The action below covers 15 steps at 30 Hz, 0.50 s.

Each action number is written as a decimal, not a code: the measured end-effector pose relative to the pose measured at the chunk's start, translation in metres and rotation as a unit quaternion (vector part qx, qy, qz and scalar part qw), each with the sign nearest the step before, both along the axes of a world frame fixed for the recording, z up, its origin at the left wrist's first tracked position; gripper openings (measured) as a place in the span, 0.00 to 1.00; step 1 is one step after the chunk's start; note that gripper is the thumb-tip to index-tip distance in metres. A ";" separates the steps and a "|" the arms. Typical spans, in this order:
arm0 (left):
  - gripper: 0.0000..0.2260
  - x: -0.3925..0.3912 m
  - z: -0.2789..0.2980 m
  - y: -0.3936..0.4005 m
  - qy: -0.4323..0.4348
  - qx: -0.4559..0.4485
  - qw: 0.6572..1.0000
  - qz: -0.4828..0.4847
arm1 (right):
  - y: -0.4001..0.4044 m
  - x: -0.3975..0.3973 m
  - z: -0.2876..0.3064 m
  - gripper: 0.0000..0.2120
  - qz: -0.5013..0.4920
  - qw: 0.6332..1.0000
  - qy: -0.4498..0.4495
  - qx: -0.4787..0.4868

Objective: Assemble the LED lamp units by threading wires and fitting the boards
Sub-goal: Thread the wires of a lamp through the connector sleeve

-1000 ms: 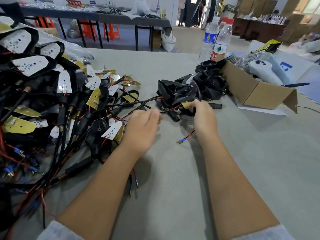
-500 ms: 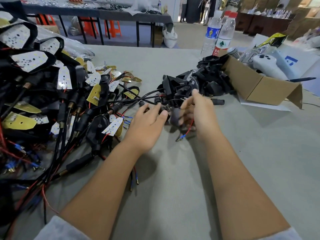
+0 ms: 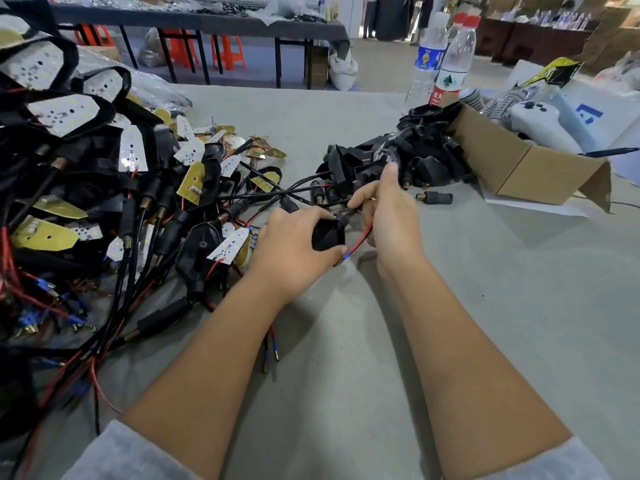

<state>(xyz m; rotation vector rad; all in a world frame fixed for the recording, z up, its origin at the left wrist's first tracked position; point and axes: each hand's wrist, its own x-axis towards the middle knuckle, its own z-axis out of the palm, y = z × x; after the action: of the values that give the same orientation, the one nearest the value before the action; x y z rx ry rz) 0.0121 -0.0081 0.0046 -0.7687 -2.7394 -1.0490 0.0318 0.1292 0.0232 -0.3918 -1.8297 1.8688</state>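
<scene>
Assembled lamps (image 3: 86, 174) left; housings (image 3: 408, 157) before box (image 3: 519, 168) right.

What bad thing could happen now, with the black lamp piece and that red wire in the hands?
The thin red wire might slip out or kink, since the right hand only pinches it beside the black housing that the left hand grips. Crossed black cables lie just behind the hands, so pulling could snag them and drag the pile of finished lamps.

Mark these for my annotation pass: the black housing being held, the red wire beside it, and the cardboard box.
black housing (image 3: 327, 233), head view, on its dark front face between the hands.
red wire (image 3: 362, 239), head view, mid-length of the strand.
cardboard box (image 3: 512, 164), head view, on its near side wall.
</scene>
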 end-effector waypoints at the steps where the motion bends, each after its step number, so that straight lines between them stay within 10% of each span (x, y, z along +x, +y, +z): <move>1: 0.20 -0.001 0.000 0.000 -0.010 0.019 1.000 -0.003 | 0.002 0.001 0.001 0.32 0.008 0.999 0.014 -0.033; 15: 0.11 -0.006 0.008 0.002 -0.158 0.335 0.922 0.113 | -0.008 0.008 0.003 0.06 0.239 0.961 0.064 -0.125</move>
<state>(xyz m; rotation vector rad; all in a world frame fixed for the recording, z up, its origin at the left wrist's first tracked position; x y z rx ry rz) 0.0060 -0.0060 0.0129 -0.1811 -2.3186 -2.0171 0.0399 0.1214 0.0259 0.1035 -1.7092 2.3972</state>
